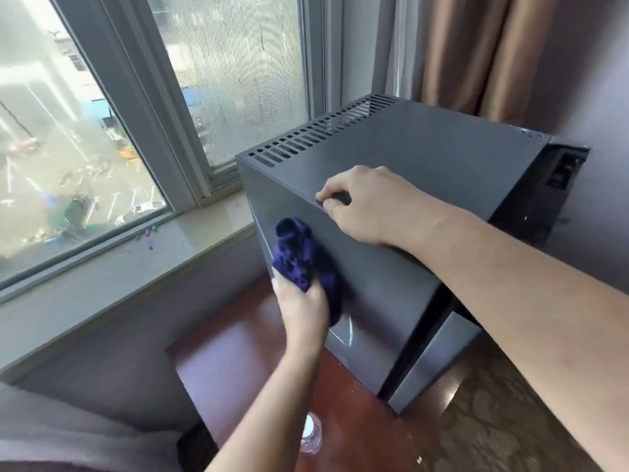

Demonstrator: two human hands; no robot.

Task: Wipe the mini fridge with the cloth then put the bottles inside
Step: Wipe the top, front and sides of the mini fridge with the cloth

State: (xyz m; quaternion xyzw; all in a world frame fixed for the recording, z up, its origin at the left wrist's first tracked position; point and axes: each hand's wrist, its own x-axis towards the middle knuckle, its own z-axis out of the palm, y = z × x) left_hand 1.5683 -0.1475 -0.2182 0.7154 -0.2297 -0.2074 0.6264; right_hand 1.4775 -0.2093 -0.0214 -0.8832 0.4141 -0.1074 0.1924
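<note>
mini fridge (425, 172) sits on the reddish wood counter (238, 376), dark grey, vent slots along its far top edge, just beside the window sill (136, 253) on the left. its door is on the near right and the black seam there looks slightly parted, though i cannot tell for sure. left hand (299, 301) is clamped on the dark blue cloth (299, 257), bunched up and pressed against the fridge's left side panel, about mid-height, toward the near edge. right hand (364, 202) rests on the fridge top at the left edge — fingers curled together over the corner line, thumb on the side face, gripping nothing but the fridge body itself. one clear bottle (311, 434) with a white cap stands on the counter near the bottom of the view, partly hidden behind the left forearm; well apart from the fridge and outside it. other bottles not in view. brown curtain (476, 52) hangs at the far right behind the fridge. patterned floor (493, 420) shows on the near right — below the counter edge.
</note>
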